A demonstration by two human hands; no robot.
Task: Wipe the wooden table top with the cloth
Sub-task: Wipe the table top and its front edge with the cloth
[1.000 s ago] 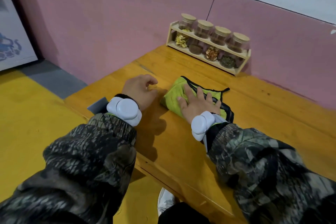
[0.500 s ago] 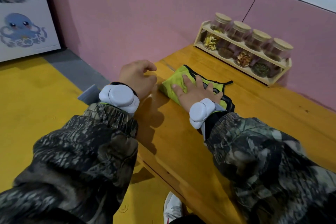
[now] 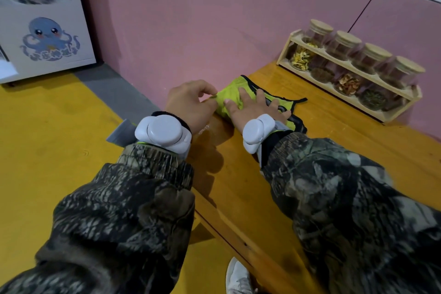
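A yellow-green cloth [image 3: 228, 94] with black trim lies folded near the left end of the wooden table top [image 3: 346, 124], close to the pink wall. My right hand [image 3: 254, 108] lies flat on the cloth with its fingers spread, pressing it down. Curled fingers of my left hand [image 3: 191, 104] pinch the cloth's left edge at the table's end. Both wrists carry white bands, and camouflage sleeves hide the near part of the table.
A wooden rack [image 3: 391, 99] with several cork-lidded spice jars stands at the back against the pink wall [image 3: 214, 19]. A white cabinet with an octopus sticker [image 3: 49, 39] stands on the yellow floor [image 3: 59, 138] at the left. A white shoe [image 3: 238, 279] shows below the table edge.
My right hand has slid the cloth left toward the table's end. My left hand, apart from the cloth before, now touches its left edge. The view has swung left.
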